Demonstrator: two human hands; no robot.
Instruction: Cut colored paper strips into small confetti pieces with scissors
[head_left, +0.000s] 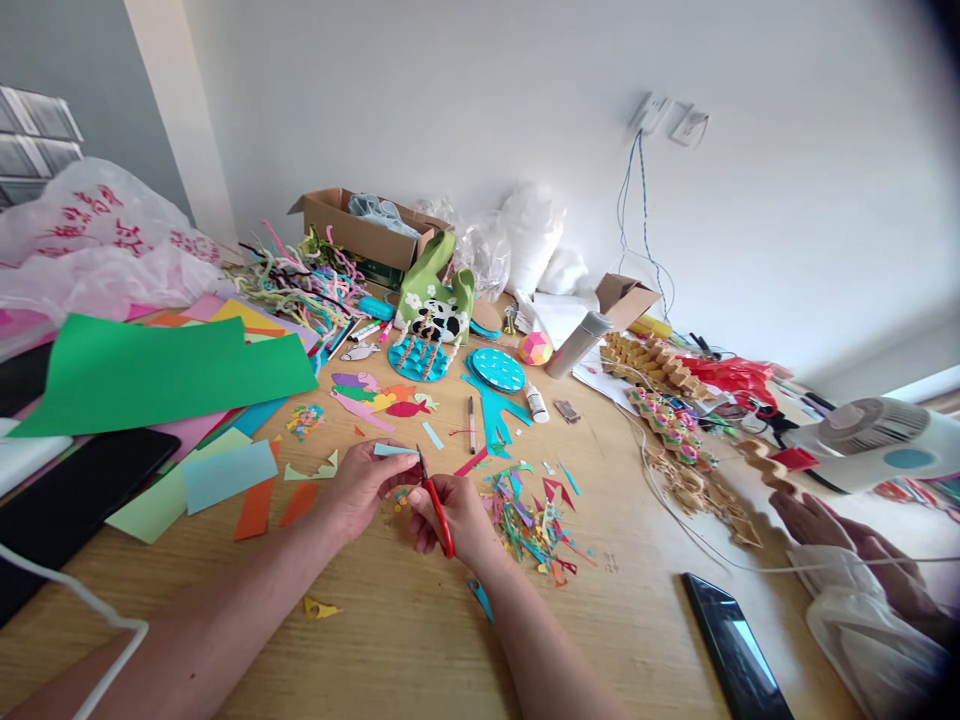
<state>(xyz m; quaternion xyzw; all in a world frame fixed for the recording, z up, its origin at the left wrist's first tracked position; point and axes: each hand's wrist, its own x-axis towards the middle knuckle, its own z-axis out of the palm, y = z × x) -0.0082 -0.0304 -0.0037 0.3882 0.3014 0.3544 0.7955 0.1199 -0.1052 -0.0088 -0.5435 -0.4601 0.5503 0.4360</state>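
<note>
Between the fingers of my left hand [361, 487] is a small light-blue paper strip [394, 451]. My right hand [459, 508] grips red-handled scissors [442, 520], whose blades point up and meet the strip's right end. Just right of my right hand lies a heap of colourful paper scraps [525, 520]. Several cut paper fish [382, 398] rest on the table beyond my hands, and a small pile of tiny paper bits [305, 421] sits left of them. A pen [472, 425] stands out behind my right hand, lying on the table.
Coloured paper sheets [165, 375] cover the left side. Behind are pipe cleaners [307, 275], a green panda bag [435, 300] and a grey flask [581, 343]. At right lie a phone [735, 645], a white fan [877, 440], a cable and another person's hands [840, 535].
</note>
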